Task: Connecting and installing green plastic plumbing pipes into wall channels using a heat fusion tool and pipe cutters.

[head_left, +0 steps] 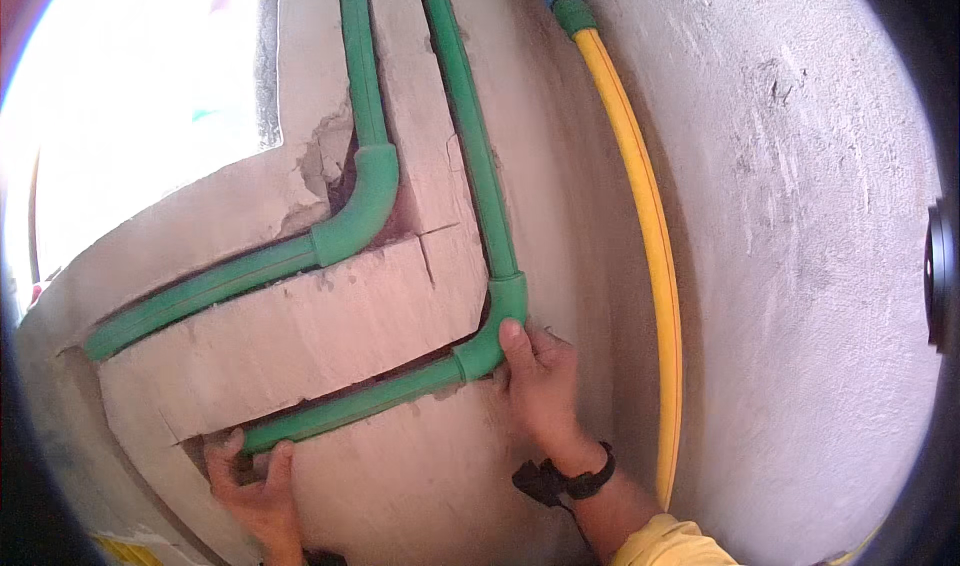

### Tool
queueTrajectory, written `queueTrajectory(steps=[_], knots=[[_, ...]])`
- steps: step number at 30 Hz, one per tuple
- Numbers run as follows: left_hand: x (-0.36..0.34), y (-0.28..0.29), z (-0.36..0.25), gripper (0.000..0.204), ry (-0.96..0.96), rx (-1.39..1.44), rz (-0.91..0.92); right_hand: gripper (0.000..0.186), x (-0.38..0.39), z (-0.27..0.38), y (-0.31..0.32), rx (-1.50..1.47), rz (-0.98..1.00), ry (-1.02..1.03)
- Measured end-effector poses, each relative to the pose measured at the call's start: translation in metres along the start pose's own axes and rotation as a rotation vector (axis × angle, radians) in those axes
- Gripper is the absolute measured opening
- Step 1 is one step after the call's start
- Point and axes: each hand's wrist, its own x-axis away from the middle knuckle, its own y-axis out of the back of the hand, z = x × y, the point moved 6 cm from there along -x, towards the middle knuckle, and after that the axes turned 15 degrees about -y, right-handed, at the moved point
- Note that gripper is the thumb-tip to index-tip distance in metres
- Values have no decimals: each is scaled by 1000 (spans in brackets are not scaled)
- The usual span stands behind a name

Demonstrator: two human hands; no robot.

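Note:
A green plastic pipe (365, 399) runs along a groove cut in the plastered wall. Its left end lies between the thumb and fingers of my left hand (262, 491). A green elbow (490, 351) joins it to a long upright green pipe (470, 126). My right hand (543, 386) has its thumb pressed on the elbow's outer bend, with the fingers curled beside it and partly hidden. Above, a second green pipe (210, 294) sits in its own groove and meets another upright pipe through a larger-looking elbow (362, 206).
On the right, a yellow pipe (645, 201) with a green and blue fitting (567, 6) runs down near the wall corner. A rough plaster wall (790, 266) stands beyond it. A bright opening (130, 96) is at the upper left. Broken plaster (325, 161) borders the upper groove.

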Motion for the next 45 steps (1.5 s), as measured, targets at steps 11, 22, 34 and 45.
queueTrajectory(steps=[11,22,34,45], knots=[[13,2,25,52,70,-47,-66,46,-3,2,-1,-90,78,-17],[0,1,0,48,-39,-180,4,43,-1,10,-3,-113,88,-36],[-9,0,-14,35,-225,-243,55,40,-11,-3,-9,-197,183,23],[-10,0,-11,35,-163,-137,36,40,-12,-4,-8,-274,220,98]])
